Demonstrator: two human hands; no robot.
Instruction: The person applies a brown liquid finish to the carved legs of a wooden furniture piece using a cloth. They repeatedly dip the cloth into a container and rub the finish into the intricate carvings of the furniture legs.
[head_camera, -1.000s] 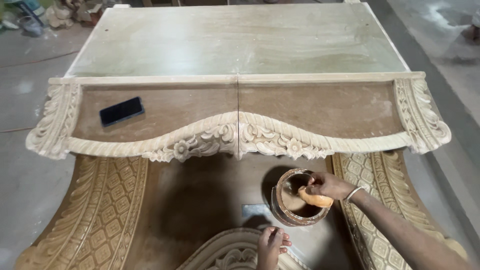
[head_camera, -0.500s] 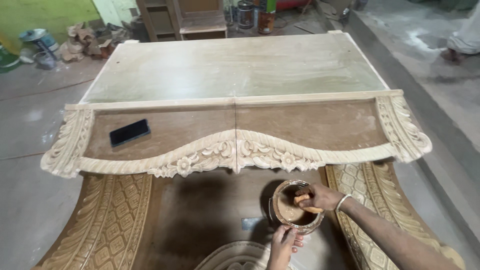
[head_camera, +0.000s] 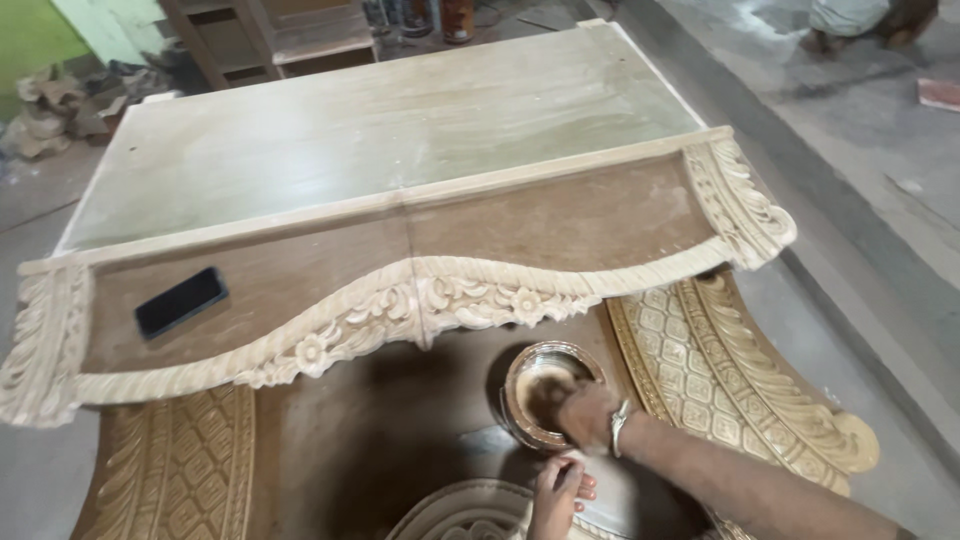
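Note:
My right hand (head_camera: 588, 412) reaches into a round metal bowl (head_camera: 530, 365) of brown paste that stands on the dark wooden panel below the carved crest; what the fingers grip is hidden against the bowl. A bangle sits on that wrist. My left hand (head_camera: 558, 492) rests with curled fingers on a pale carved arch (head_camera: 450, 515) at the bottom edge, just below the bowl. The large carved wooden crest (head_camera: 420, 300), with floral and rope carving, spans the view above both hands.
A black phone (head_camera: 180, 301) lies on the crest's left part. Carved lattice side panels (head_camera: 730, 370) flank the bowl. A pale flat board (head_camera: 380, 130) lies behind. Cans (head_camera: 458, 18) and a wooden frame stand at the back; a person (head_camera: 860, 20) crouches at top right.
The view has swung left and tilted. My right hand, which held a brown cloth at the bowl's rim, has dipped deeper into the bowl. My left hand stays on the carved arch.

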